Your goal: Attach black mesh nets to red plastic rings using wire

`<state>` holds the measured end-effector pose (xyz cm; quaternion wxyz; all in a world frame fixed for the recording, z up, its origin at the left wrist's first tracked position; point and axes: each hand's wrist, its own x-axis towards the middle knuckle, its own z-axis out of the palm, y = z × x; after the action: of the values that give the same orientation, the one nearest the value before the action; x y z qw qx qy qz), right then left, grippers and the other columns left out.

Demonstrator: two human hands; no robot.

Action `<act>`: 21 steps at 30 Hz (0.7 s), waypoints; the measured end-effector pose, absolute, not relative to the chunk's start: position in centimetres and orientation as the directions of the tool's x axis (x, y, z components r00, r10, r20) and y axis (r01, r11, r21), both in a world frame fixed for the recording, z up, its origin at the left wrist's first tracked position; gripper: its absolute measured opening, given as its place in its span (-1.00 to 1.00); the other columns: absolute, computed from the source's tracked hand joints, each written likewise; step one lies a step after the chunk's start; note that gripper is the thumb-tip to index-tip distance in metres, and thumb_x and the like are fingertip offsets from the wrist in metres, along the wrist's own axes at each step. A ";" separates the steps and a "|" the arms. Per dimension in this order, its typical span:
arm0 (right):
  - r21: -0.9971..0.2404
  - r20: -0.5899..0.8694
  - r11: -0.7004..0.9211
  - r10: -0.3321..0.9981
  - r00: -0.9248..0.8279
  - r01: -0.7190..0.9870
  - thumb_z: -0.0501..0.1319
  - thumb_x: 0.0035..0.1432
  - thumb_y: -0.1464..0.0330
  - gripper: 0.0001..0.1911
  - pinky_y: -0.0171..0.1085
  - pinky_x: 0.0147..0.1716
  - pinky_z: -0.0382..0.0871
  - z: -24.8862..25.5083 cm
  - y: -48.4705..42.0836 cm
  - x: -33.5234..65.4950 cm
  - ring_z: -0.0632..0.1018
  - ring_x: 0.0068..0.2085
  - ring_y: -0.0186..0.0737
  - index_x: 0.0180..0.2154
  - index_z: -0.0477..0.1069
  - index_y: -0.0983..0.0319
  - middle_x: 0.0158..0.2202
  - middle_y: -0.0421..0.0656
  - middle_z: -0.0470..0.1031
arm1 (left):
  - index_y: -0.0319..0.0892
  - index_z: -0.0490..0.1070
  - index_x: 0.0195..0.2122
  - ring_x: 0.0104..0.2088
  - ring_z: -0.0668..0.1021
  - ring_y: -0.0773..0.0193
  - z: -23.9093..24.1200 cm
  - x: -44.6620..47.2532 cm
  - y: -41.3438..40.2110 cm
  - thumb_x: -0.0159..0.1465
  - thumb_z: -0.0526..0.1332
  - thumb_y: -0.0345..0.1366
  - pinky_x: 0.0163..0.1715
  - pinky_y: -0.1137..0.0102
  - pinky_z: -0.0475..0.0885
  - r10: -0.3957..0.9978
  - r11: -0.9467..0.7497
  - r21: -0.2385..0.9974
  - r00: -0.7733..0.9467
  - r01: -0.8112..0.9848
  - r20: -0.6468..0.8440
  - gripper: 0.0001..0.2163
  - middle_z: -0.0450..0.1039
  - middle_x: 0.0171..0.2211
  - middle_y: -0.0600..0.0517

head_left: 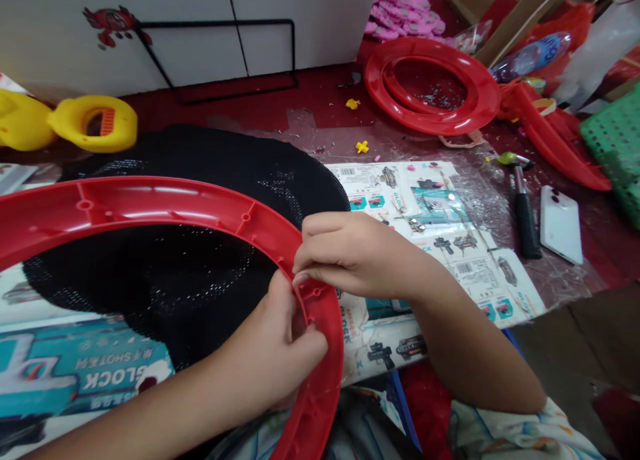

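Note:
A large red plastic ring [200, 210] lies with its hollow, ribbed side up, running off the left edge of the view. My left hand [280, 343] is closed round its right part, thumb laid inside the channel. Just above, the fingers of my right hand [345, 253] are pinched together at the ring's inner edge. Whatever sits between those fingertips, if anything, is hidden. Beneath the ring spreads a black mesh net [200, 280], partly bunched, reaching close to both hands.
Printed cardboard [465, 247] covers the near tabletop. To the right are a black-handled hammer [525, 220] and a white phone [561, 225]. Behind stand red rings [380, 87], a black wire frame [220, 25], yellow plastic ducks [120, 130], a plastic bottle [533, 53] and a green basket [613, 140].

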<state>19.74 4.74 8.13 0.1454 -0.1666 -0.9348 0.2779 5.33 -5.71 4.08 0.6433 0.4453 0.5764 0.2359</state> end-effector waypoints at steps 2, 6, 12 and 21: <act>-0.567 0.174 0.789 0.396 -0.902 0.237 0.14 0.20 0.52 -0.84 -0.39 -0.41 0.15 8.3 4.7 19.8 0.31 -0.40 -0.40 -0.40 0.47 0.32 -0.46 -0.24 0.24 | -0.12 0.12 -0.07 -0.29 0.46 0.19 4.1 5.3 -5.7 0.11 0.12 -0.39 -0.33 0.31 0.37 0.820 0.487 0.848 0.226 0.208 -0.526 -0.66 0.35 -0.29 0.05; -0.547 0.190 0.809 0.369 -0.910 0.214 0.15 0.20 0.49 -0.83 -0.41 -0.45 0.11 8.8 4.6 20.2 0.27 -0.44 -0.41 -0.40 0.50 0.31 -0.50 -0.27 0.19 | -0.13 0.12 -0.06 -0.24 0.47 0.20 4.0 5.5 -5.7 0.09 0.12 -0.41 -0.28 0.32 0.38 0.851 0.454 0.880 0.226 0.140 -0.475 -0.63 0.37 -0.24 0.04; -0.360 0.201 0.910 0.291 -0.935 0.205 0.08 0.23 0.50 -0.77 -0.37 -0.48 0.10 9.2 4.3 20.3 0.24 -0.45 -0.39 -0.38 0.49 0.36 -0.46 -0.22 0.22 | -0.12 0.13 0.00 -0.27 0.48 0.17 3.4 5.4 -5.5 0.08 0.13 -0.42 -0.29 0.30 0.39 0.855 0.481 0.872 0.170 0.093 -0.490 -0.57 0.32 -0.39 0.11; -0.104 0.270 0.966 0.256 -0.928 0.236 0.02 0.28 0.50 -0.74 -0.31 -0.49 0.03 7.6 3.4 19.7 0.21 -0.46 -0.38 -0.42 0.40 0.28 -0.48 -0.27 0.25 | -0.13 0.11 0.00 -0.13 0.48 0.09 3.2 5.4 -5.1 0.07 0.14 -0.40 -0.22 0.25 0.41 0.875 0.465 0.883 0.125 0.059 -0.468 -0.56 0.30 -0.38 0.09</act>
<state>19.68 3.38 7.56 0.1420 -0.1251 -0.9813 0.0351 5.38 -5.13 3.23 0.6317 0.4042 0.5773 0.3229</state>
